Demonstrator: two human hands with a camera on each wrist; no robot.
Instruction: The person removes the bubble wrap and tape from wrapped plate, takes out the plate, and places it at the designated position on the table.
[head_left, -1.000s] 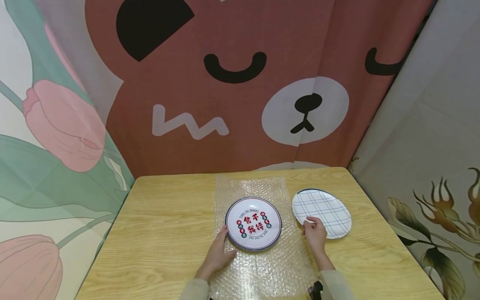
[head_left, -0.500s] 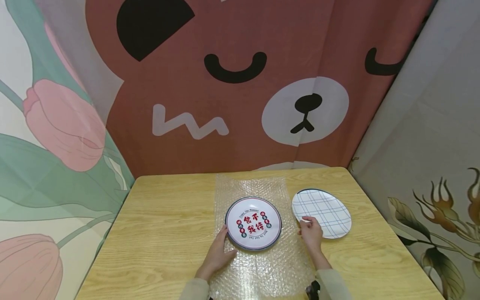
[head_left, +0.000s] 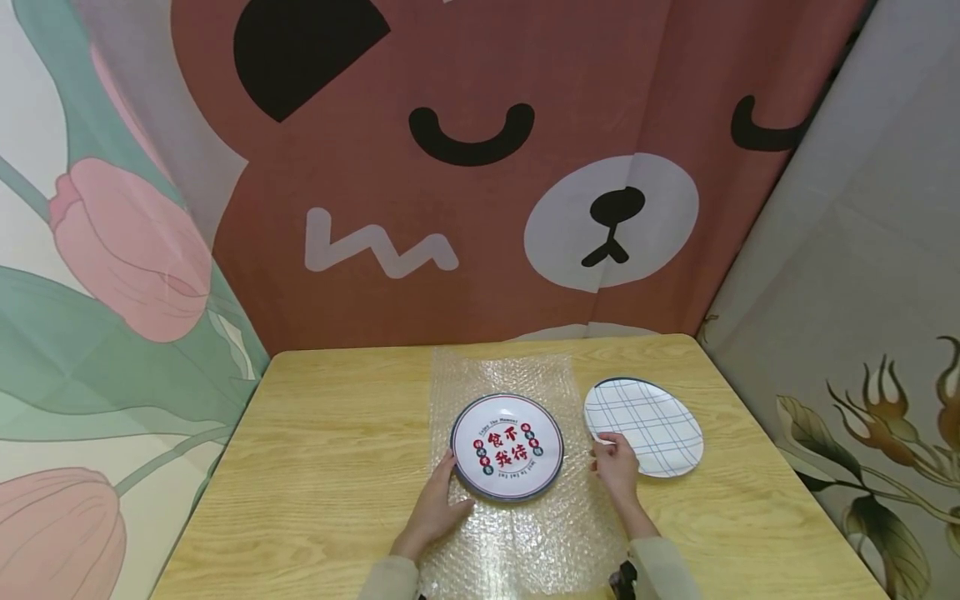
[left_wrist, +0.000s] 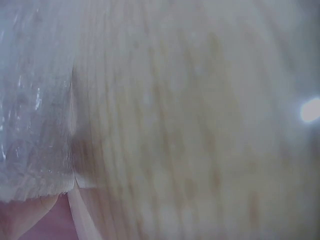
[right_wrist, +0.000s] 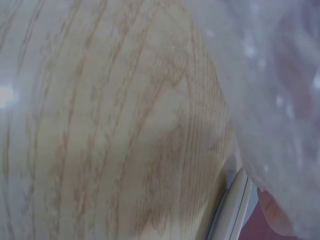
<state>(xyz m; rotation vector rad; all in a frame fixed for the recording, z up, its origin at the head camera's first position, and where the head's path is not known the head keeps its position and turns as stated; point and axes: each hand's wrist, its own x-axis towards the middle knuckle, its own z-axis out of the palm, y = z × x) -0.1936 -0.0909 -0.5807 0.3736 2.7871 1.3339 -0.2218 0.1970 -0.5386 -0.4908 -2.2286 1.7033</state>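
Observation:
A round white plate [head_left: 507,448] with a blue rim and red lettering lies on a sheet of bubble wrap [head_left: 555,542] in the head view. My left hand [head_left: 432,512] rests along its lower left rim, fingers extended and thumb spread toward the front. Between this plate and a checked plate [head_left: 656,421], my right hand [head_left: 618,472] pinches the bubble wrap's right edge with curled fingers. In the right wrist view, the raised wrap [right_wrist: 270,85] hangs close to the camera, and a fingertip [right_wrist: 274,214] shows beside it.
The white plate with blue lines lies on the wooden table [head_left: 330,450] at right, close behind my right hand. A bear-print curtain [head_left: 465,317] hangs at the table's back edge. Patterned cloths [head_left: 862,275] flank both sides.
My right hand has shifted slightly left, away from the checked plate and toward the lettered plate. My left hand and both plates have stayed put.

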